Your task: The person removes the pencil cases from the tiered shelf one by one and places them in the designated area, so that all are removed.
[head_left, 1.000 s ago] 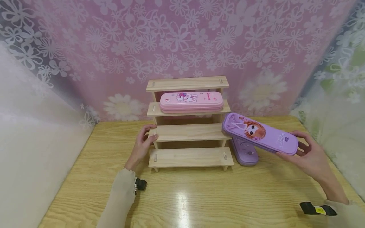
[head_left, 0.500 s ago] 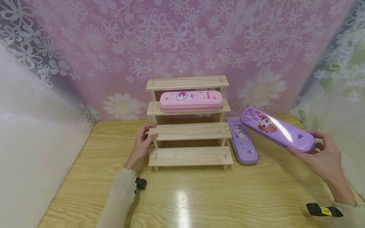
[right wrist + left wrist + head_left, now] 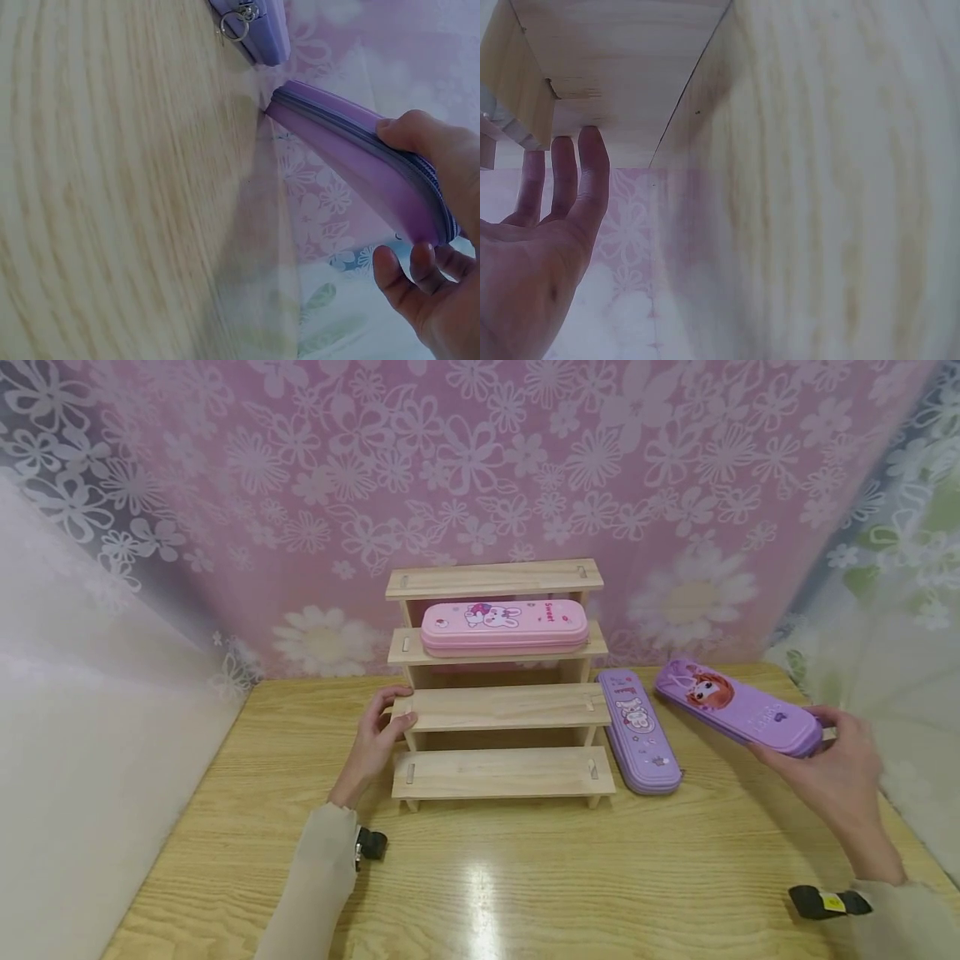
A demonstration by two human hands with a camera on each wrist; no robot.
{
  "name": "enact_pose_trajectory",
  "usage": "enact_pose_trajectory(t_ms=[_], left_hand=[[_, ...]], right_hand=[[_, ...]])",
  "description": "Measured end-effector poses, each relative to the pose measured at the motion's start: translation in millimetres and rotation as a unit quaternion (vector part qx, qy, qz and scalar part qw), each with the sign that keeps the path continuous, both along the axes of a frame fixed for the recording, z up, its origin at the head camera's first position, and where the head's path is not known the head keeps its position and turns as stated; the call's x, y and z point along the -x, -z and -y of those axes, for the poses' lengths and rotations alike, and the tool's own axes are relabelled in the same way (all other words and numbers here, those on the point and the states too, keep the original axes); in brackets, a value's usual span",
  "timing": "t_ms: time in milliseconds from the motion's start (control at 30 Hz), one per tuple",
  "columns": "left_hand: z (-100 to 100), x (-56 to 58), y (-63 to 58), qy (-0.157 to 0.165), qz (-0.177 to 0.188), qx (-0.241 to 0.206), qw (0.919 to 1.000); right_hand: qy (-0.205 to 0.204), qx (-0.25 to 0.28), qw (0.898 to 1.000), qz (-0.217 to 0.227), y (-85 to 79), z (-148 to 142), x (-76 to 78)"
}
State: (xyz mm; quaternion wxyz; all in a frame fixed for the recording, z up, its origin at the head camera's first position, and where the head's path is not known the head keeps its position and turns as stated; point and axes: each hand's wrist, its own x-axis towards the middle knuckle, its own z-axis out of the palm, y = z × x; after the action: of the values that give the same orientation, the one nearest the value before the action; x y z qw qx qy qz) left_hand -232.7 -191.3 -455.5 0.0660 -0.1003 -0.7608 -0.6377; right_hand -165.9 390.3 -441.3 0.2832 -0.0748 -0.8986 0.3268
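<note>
My left hand (image 3: pixel 378 731) grips the left edge of a stepped wooden display rack (image 3: pixel 501 707), at its second step from the bottom. In the left wrist view, several of its fingers (image 3: pixel 591 176) reach up to the underside of a board. My right hand (image 3: pixel 836 777) holds the right end of a purple pencil case (image 3: pixel 750 714) with a red-haired doll on the lid. The thumb (image 3: pixel 416 131) lies along its zip side. This case tilts, its held end raised and its far end low near the tabletop; whether that end touches cannot be told.
A second purple pencil case (image 3: pixel 641 735) lies flat on the table (image 3: pixel 465 877) against the rack's right side. On the rack's third step sits a pink rabbit pencil case (image 3: pixel 504 627). A flowered pink curtain (image 3: pixel 480 468) hangs behind.
My right hand has carried the doll pencil case rightward off the second purple case, then lowered it toward the table. The left hand stays on the rack.
</note>
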Motion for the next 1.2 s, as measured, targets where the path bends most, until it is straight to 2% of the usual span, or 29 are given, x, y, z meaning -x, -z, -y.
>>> enact_pose_trajectory(t_ms=[200,433,567,700,767,867,1000,1200], left_hand=[[-0.6,0.8,1.9,0.001,-0.006,-0.001,1.0],[-0.4,0.6,2.5,-0.001,-0.011,-0.001,0.9999],[-0.4,1.8,3.7,-0.002,-0.011,-0.003,0.9999],[-0.4,1.6,3.9,-0.004,-0.01,-0.004,0.9999],[-0.6,1.0,3.5,-0.004,-0.01,-0.008,0.9999],[-0.7,1.4,3.2,-0.002,-0.008,-0.014,0.9999],[-0.3,1.9,3.3,-0.003,-0.006,-0.011,0.9999],[-0.8,1.0,2.3,-0.005,-0.006,-0.006,0.9999]], right_hand=[[-0.003,0.002,1.0,0.016,5.1,0.9,2.8],[-0.04,-0.03,0.998,0.036,9.0,-0.4,2.5],[-0.092,0.02,0.993,0.067,7.4,-1.8,0.2],[-0.154,0.087,0.977,0.123,6.9,-3.8,-4.0],[-0.161,0.098,0.971,0.149,8.0,-3.2,-5.9],[-0.153,0.079,0.969,0.177,8.8,0.4,-6.8],[-0.144,0.026,0.967,0.207,9.4,6.9,-6.8],[-0.132,-0.022,0.964,0.231,12.6,13.3,-7.9]])
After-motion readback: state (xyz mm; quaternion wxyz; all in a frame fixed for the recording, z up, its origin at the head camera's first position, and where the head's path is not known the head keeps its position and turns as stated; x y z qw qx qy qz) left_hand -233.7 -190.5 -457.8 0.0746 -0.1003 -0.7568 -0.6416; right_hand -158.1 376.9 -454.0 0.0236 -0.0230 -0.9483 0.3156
